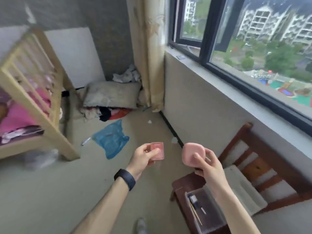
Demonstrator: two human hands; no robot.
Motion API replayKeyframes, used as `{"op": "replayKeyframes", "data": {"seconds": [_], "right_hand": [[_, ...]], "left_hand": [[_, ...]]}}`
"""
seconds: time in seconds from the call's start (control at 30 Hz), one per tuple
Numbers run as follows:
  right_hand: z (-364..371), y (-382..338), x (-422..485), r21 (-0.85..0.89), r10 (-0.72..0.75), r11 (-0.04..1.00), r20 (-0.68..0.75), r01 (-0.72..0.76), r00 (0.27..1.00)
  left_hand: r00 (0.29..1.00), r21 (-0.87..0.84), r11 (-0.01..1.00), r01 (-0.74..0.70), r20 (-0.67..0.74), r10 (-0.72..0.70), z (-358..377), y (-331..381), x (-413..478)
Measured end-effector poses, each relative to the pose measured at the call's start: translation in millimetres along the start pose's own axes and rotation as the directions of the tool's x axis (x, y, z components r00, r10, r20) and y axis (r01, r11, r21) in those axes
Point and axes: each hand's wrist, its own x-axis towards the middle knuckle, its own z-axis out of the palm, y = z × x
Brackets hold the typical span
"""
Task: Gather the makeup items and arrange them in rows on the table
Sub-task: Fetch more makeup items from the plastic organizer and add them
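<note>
The left hand (143,157), with a dark band (125,179) on its wrist, is held out over the floor with thumb and fingers curled round a square pink compact (157,150) with a clear casing, pinching it by its near edge; the right hand (207,164) is raised beside it, its fingers wrapped round the near side of a rounded pink case (192,154); the two items are near each other but apart, both in the air above the beige floor (50,191); under the right forearm a small dark wooden surface (184,183) carries a clear plastic box (212,210), in which lie a dark pen-like tube (194,201) and a thin pale stick (196,215); just beside it, under the window sill, stands a reddish wooden slatted seat (270,156) with a pale cushion (243,188) on it; further out on the floor lies a crumpled blue plastic bag (111,139), and past it a grey pillow (111,94) rests on a heap of clothes in the corner by a beige curtain (148,48); at the left a light wooden cot (33,78) holds pink bedding.
</note>
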Motion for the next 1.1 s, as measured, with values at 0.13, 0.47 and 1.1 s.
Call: {"op": "replayKeyframes", "data": {"seconds": [0.13,0.47,1.1], "right_hand": [[112.2,-23.2,-27.1,-0.065,-0.023,0.997,0.329,0.047,0.944],[410.2,-37.1,-249.0,-0.072,-0.047,0.972,0.873,0.222,0.486],[849.9,7.9,-654.1,0.037,-0.001,0.987,0.973,0.155,-0.230]], "left_hand": [[0.942,-0.086,0.996,-0.031,-0.336,0.001,-124.8,-6.8,-87.6],[0.468,-0.219,0.937,-0.272,-0.881,-0.070,-378.6,-66.6,-411.5],[-0.079,-0.095,0.926,-0.366,-0.988,-0.133,-746.6,-166.7,-775.3]]}}
